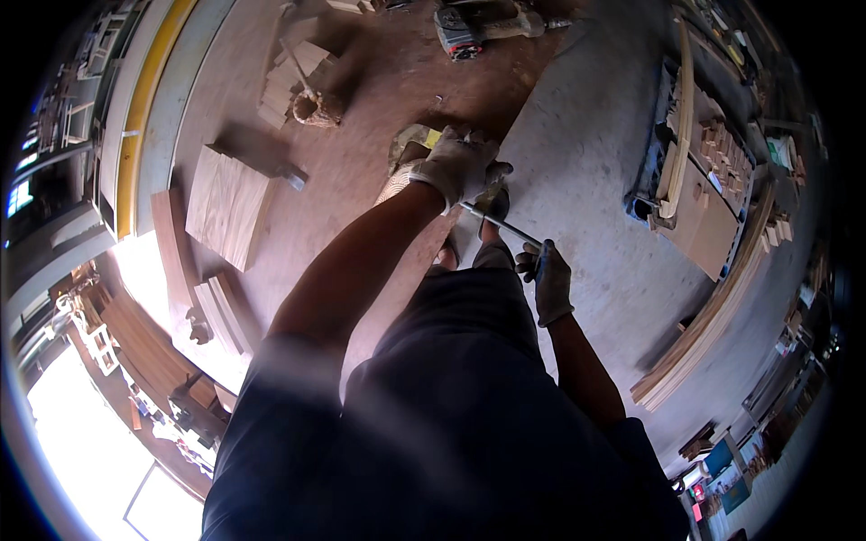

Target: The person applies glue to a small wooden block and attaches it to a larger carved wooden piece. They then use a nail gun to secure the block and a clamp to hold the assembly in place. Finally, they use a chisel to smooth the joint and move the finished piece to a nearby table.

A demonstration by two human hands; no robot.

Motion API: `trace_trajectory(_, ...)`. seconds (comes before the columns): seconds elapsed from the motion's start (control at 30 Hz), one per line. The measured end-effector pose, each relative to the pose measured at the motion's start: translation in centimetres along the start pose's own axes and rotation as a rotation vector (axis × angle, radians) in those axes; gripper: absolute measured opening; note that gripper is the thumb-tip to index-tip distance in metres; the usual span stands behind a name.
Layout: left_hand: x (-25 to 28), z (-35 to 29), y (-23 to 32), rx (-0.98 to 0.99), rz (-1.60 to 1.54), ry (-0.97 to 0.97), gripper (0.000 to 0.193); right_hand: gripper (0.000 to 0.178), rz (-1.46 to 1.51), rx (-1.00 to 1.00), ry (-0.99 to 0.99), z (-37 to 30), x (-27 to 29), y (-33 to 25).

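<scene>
My left hand (458, 164), in a pale work glove, is closed at the edge of the brown worktop. Its fingers curl over something dark that mostly hides beneath it. Beside that hand lies a mesh-textured, pale item with a yellow patch (433, 138); its kind does not show. In a matching glove, my right hand (548, 281) grips one end of a slim metal rod-like tool (499, 223). The rod slants up to the left, its far end just below my left wrist. Whether that end touches anything, I cannot tell.
A grey and red power tool (460, 34) lies at the far side of the worktop. Left are a brush (314, 108), wood blocks (298, 72) and a wooden board (227, 207). Long planks (708, 316) and a blue-edged pallet (642, 194) with wood pieces rest on the floor at right.
</scene>
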State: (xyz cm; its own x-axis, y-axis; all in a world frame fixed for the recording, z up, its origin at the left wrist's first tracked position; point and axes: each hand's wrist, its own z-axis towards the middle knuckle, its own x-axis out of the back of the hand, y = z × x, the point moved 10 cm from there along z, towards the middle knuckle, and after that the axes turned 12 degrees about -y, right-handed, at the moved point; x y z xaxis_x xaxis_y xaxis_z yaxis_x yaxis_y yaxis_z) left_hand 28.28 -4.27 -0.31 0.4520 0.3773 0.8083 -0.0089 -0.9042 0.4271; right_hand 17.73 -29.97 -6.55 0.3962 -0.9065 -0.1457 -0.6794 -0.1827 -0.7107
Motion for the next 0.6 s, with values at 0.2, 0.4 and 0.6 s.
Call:
trace_trajectory(0.2, -0.2, 1.7, 0.8, 0.043, -0.032, -0.24, 0.06, 0.052, 0.085, 0.052, 0.044, 0.0, -0.3, 0.3)
trace_trajectory(0.4, -1.8, 2.6, -0.1, 0.053, -0.026, -0.271, 0.059, 0.051, 0.053, -0.055, -0.007, 0.3, 0.3, 1.4)
trace_trajectory(0.6, -3.0, 3.4, -0.5, 0.07, 0.007, -0.319, 0.043, 0.039, -0.473, 0.221, 0.167, 1.1, 1.0, 0.5)
